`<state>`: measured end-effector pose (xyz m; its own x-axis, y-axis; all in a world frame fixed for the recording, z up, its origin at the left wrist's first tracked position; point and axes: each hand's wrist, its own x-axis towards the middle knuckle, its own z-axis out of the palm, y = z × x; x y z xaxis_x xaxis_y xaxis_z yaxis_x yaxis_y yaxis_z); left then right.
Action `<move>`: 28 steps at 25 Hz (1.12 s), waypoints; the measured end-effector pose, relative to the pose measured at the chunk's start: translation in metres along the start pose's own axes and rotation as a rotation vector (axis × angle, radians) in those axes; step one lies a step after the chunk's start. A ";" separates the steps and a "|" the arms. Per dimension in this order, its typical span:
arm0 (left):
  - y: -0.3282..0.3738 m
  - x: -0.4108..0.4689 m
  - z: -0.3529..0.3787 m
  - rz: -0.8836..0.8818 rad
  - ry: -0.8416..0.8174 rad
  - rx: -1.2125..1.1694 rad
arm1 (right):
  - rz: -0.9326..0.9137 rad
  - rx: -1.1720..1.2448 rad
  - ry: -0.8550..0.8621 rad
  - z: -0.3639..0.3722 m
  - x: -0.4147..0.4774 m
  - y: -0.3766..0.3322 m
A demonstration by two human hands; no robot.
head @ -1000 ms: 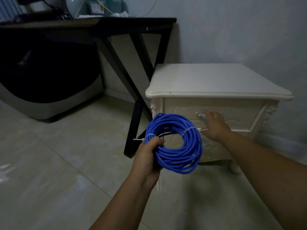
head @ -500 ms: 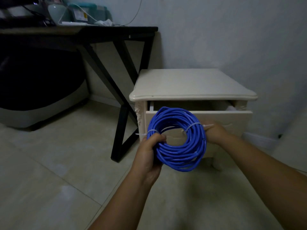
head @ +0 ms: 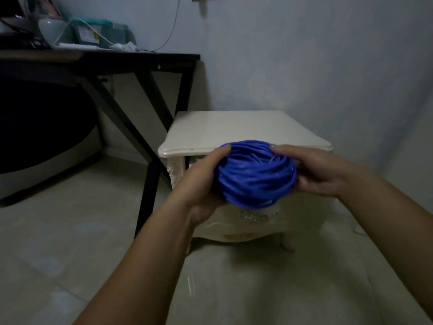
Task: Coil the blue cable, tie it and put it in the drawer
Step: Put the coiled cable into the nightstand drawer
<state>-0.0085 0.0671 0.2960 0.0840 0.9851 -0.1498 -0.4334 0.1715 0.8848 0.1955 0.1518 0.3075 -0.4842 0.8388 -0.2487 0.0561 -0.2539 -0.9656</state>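
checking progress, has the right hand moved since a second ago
Yes: the right hand rose from the drawer front to the nightstand top edge, now gripping the blue cable coil.

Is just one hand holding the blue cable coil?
No, the left hand and right hand both grip the blue cable coil, one on each side.

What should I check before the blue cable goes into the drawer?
1. Cable coiled: ok. The blue cable is one round bundle.
2. Grip: ok. The left hand and the right hand hold opposite sides.
3. Tie fastened: cannot tell. Only a pale strip shows.
4. Drawer open wide enough: cannot tell. The hands and cable cover its opening.
5. Room inside: cannot tell, because the inside is hidden.
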 end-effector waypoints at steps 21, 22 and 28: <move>-0.014 0.162 -0.017 -0.180 0.124 1.050 | 0.102 -0.841 0.410 -0.032 0.112 0.023; -0.009 0.156 -0.013 -0.151 0.067 1.230 | 0.065 -0.943 0.407 -0.029 0.104 0.019; -0.019 0.060 -0.004 0.631 -0.015 1.815 | -0.645 -1.284 0.610 0.000 0.022 0.055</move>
<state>0.0013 0.1228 0.2681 0.3224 0.8898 0.3230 0.9151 -0.3803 0.1341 0.1882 0.1562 0.2488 -0.3226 0.7818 0.5336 0.8208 0.5118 -0.2536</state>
